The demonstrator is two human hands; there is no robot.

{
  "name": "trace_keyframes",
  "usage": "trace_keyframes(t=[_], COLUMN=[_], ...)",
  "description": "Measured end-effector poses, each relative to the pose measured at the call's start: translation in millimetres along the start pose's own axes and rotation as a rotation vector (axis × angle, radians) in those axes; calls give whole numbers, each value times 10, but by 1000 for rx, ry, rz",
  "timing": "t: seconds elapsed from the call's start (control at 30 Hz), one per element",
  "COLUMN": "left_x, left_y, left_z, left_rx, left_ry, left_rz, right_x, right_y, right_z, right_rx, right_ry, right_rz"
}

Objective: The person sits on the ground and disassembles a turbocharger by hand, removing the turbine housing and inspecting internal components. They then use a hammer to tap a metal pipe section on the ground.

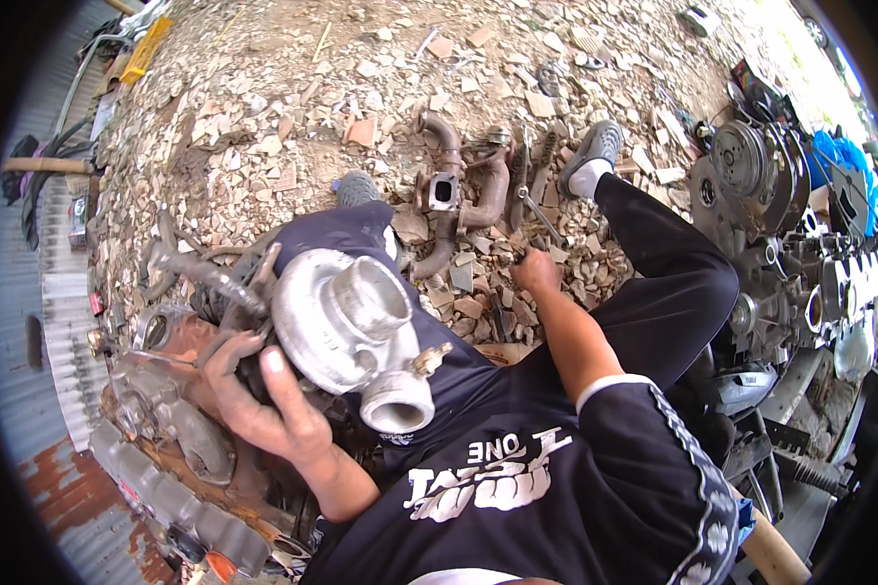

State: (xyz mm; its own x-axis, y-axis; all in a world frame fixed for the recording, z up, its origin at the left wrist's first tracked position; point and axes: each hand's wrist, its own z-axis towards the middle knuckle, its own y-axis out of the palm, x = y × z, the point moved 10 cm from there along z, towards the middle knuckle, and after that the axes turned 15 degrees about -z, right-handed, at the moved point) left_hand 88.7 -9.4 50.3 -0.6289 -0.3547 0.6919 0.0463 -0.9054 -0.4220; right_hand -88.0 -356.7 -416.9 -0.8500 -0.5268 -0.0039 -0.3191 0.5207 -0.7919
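Observation:
My left hand point(278, 409) grips a silver turbocharger point(307, 317) from its left side, holding it up over my left thigh. Its round inlet and a lower outlet face up toward me, and a small brass-coloured fitting sticks out on the right. The turbocharger's far side and some of my fingers are hidden. Down at the stony ground between my legs is my right hand point(538, 273), its fingers curled together; what they hold, if anything, is too small to make out. Just beyond it lies a wrench point(539, 214), beside a rusty exhaust manifold point(493, 195) with a square flange.
Broken tile and stones point(244, 127) cover the ground. Greasy engine parts point(195, 429) and a grey valve cover point(176, 487) sit close on my left. An engine block point(790, 283) with pulleys point(741, 156) stands at right, near a blue plastic bag point(839, 166). Corrugated metal sheeting point(68, 331) borders the left.

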Motion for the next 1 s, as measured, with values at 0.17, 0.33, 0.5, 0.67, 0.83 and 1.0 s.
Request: trace_keyframes(t=[0.17,0.33,0.5,0.67,0.83,1.0], left_x=[-156,-175,-149,-46,-14,-16], left_y=[-30,-68,-2,82,103,15], left_z=[7,10,-9,1,6,-21], left_rx=[23,40,49,18,-22,41], left_ry=[-96,-121,-133,-102,-46,-60], left_rz=[21,16,-4,25,21,-41], right_x=[187,142,-12,-185,-202,-273], right_y=[394,374,234,262,293,-15], right_z=[493,635,815,926,925,541], right_rx=[211,280,270,195,196,411], right_ry=[47,25,8,-27,-22,5], right_rz=[116,92,89,-71,-65,102])
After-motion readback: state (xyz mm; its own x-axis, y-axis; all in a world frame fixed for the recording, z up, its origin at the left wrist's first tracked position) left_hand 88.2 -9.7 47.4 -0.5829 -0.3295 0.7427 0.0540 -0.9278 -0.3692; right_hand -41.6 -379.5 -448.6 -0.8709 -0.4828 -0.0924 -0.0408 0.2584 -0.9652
